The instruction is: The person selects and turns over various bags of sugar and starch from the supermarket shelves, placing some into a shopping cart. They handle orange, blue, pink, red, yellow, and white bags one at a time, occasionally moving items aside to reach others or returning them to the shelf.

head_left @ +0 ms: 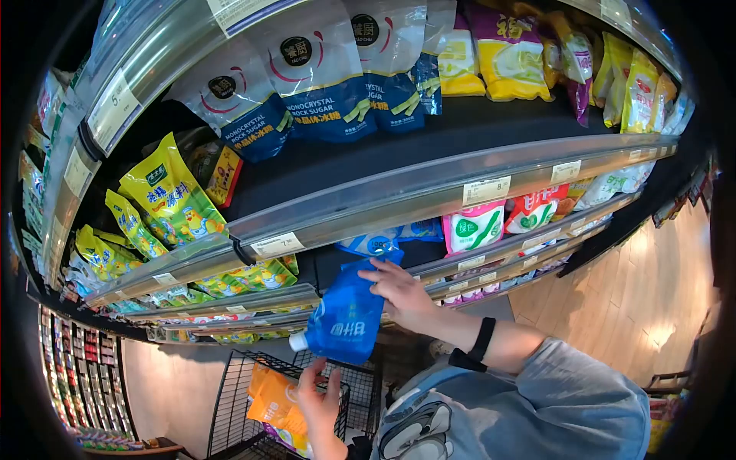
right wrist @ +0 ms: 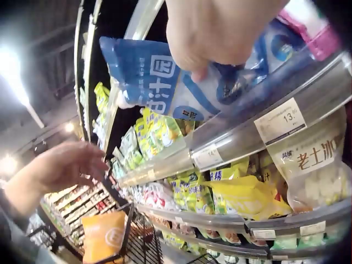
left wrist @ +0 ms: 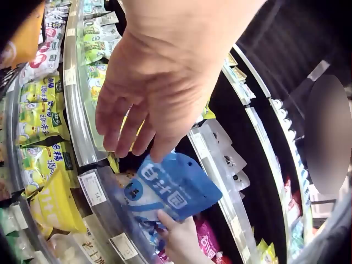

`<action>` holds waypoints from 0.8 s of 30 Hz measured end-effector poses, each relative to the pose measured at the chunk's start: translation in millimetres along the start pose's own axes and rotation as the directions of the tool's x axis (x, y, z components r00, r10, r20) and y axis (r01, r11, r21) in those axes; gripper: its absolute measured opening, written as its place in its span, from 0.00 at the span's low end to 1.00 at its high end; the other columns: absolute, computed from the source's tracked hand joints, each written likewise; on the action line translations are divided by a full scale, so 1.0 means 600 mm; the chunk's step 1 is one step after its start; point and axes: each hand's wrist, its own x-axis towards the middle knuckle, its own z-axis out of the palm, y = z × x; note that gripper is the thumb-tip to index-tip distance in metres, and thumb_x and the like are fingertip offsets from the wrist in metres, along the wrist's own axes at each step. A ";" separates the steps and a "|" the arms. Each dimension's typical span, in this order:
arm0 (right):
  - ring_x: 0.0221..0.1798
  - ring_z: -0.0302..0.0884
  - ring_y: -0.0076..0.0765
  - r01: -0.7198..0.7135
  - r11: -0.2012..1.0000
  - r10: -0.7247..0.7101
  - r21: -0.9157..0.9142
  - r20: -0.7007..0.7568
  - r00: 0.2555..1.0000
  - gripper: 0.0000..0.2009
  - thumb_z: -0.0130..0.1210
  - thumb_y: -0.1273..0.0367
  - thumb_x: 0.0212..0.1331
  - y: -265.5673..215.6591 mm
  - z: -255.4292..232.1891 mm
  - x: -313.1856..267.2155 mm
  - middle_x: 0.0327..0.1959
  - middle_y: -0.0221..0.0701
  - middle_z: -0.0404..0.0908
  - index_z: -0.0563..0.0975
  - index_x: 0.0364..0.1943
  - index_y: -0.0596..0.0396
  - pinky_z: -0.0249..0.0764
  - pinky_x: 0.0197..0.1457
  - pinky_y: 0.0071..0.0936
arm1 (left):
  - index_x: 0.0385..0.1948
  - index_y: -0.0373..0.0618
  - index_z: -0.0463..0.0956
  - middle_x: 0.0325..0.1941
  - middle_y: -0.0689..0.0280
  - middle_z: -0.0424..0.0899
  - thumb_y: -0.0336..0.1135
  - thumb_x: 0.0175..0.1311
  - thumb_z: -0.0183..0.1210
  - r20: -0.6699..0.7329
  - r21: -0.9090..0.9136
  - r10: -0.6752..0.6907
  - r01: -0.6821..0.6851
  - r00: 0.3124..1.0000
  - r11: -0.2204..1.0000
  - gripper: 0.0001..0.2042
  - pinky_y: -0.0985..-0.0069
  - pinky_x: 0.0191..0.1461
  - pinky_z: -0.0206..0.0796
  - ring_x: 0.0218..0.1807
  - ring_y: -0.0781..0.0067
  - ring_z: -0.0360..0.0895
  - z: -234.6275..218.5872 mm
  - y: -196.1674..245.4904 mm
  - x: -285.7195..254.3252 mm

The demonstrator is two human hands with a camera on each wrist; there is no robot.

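Note:
A blue pouch point(head_left: 345, 310) with a white spout cap point(head_left: 298, 342) and white lettering hangs in front of the shelf edge. My right hand point(head_left: 400, 291) grips it by the edge nearest the shelf, fingers over one face; the right wrist view shows the pouch point(right wrist: 148, 74) beneath that hand. Just below the pouch's lower edge, my left hand point(head_left: 318, 399) holds nothing, its fingers loosely bent. In the left wrist view the left hand point(left wrist: 154, 93) reaches down toward the same pouch point(left wrist: 173, 187), fingertips close to its top edge.
Below is a black wire cart point(head_left: 230, 406) holding an orange pouch point(head_left: 276, 399). Curved shelves carry grey-and-blue rock sugar bags point(head_left: 314, 77), yellow seasoning bags point(head_left: 172, 195) and a pink-and-white bag point(head_left: 474, 228). A clear shelf lip point(head_left: 429, 192) with price tags juts out above the hands.

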 end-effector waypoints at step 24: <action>0.39 0.75 0.22 -0.811 0.392 0.197 0.435 0.821 0.536 0.14 0.49 0.64 0.64 -0.124 0.029 0.049 0.40 0.29 0.75 0.69 0.48 0.58 0.76 0.35 0.20 | 0.38 0.39 0.76 0.32 0.72 0.78 0.43 0.61 0.58 -0.047 -0.743 -0.293 0.162 0.955 0.649 0.15 0.86 0.35 0.62 0.32 0.87 0.70 -0.041 0.059 -0.086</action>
